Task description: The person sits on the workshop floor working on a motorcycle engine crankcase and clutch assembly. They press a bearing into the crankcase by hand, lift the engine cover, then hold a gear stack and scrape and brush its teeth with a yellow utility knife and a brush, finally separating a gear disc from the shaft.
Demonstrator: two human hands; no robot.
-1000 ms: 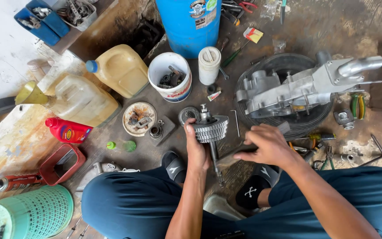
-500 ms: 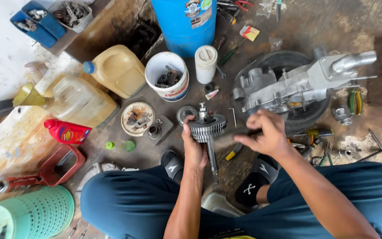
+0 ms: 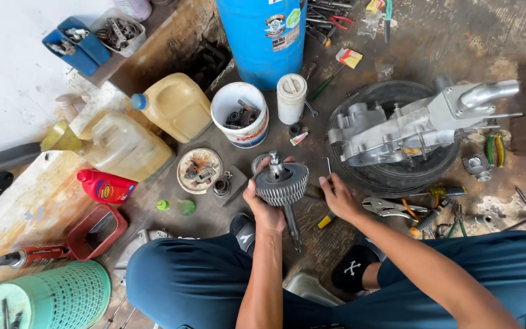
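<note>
- A red bottle (image 3: 106, 186) lies on the floor (image 3: 433, 36) at the left, with yellowed jugs (image 3: 153, 125) behind it.
- A white bucket (image 3: 239, 114) of metal parts stands beyond the hands.
- The left hand (image 3: 265, 207) has its fingers clamped on the gear shaft (image 3: 282, 186), held above the floor between the knees.
- The right hand (image 3: 338, 196) rests just right of the shaft, fingers loosely curled, holding nothing.
- A silver engine casing (image 3: 409, 128) sits on a tyre (image 3: 397, 176) at the right.

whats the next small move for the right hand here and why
Probably close the right hand on a tool from the floor beside it. The left hand already holds the gear shaft upright in a firm grip, while the right hand is empty, fingers spread low near the yellow-handled screwdriver and the locking pliers.
</note>
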